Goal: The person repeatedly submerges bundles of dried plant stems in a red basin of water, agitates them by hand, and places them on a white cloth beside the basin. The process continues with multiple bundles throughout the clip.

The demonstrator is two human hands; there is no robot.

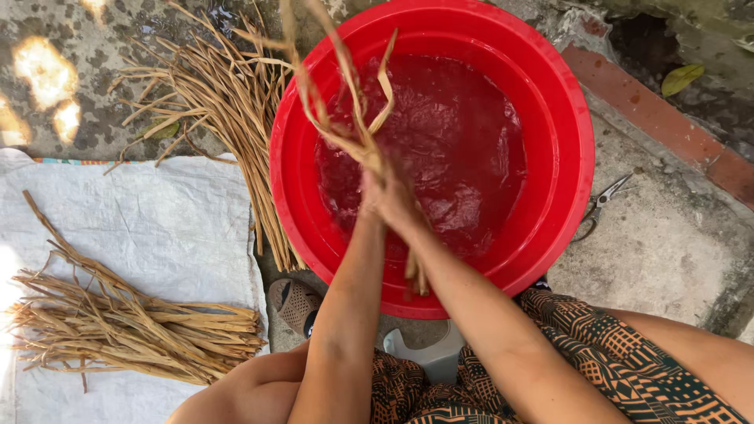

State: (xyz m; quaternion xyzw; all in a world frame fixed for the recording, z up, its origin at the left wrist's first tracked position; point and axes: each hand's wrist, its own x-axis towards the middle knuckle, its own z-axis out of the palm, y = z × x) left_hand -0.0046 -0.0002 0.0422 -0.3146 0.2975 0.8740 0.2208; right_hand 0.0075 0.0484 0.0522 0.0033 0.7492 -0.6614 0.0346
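Both hands, the left hand and right hand, are closed together round a bunch of wet straw strips above the red basin of water, which look light, limp and slippery, best gripped mid-bunch.

Both forearms stretched forward and converging, left hand and right hand pressed together, fingers closed in a shared grip, wrists touching

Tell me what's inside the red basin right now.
The red basin holds rippling water. Both hands grip dried stalks above it, hiding part of the surface; anything submerged cannot be made out.
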